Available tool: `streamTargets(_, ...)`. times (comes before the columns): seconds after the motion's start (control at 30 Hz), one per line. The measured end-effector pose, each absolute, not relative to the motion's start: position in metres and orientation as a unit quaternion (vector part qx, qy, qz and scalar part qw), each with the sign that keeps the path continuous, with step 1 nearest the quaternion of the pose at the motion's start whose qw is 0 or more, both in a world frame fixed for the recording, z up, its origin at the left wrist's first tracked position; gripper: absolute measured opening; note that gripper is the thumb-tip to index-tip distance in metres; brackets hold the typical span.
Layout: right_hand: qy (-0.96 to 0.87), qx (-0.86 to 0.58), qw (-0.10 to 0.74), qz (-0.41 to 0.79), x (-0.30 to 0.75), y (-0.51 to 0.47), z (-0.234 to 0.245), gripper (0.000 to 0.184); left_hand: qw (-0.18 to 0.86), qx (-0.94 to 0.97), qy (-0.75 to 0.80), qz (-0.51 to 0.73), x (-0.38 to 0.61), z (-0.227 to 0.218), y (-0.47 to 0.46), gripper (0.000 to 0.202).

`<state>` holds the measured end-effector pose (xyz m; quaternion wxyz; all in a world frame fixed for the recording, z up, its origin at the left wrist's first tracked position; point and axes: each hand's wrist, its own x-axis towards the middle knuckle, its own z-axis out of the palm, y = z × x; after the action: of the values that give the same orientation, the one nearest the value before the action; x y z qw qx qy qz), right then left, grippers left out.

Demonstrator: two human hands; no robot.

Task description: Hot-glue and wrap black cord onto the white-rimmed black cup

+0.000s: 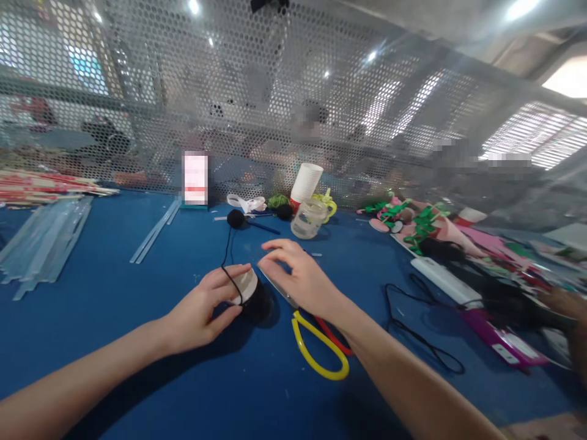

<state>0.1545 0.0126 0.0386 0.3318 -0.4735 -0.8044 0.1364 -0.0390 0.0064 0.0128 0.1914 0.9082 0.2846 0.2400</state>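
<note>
My left hand [206,308] grips a spool of black thread [251,294] with a white end cap on the blue table [137,342]. A black thread runs from the spool over my fingers up to a black pompom [235,218]. My right hand [296,275] hovers just right of the spool, its fingers curled over the metal blades of a pair of scissors [279,288]. The scissors' yellow handle [321,354] and red handle [334,339] lie under my right wrist.
Clear plastic sticks [43,244] lie at the left. Paper cups [306,182], a glass mug [310,218] and a phone [195,178] stand near a perforated metal screen [275,91]. Green and pink craft pieces [422,226], a white power strip [444,282] and a black cord [413,330] lie at the right.
</note>
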Motion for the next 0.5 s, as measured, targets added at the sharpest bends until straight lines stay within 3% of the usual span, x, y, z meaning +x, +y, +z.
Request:
streamTargets(0.23, -0.845, -0.417, 0.223, 0.248, 0.111, 0.017, 0.044, 0.026, 0.177, 0.902, 0.301, 0.255, -0.038, 0.008, 0.007, 0.014)
streamTargets(0.5, -0.738, -0.435, 0.394, 0.332, 0.144, 0.018, 0.033, 0.012, 0.249, 0.882, 0.324, 0.234, -0.04, 0.01, 0.01, 0.015)
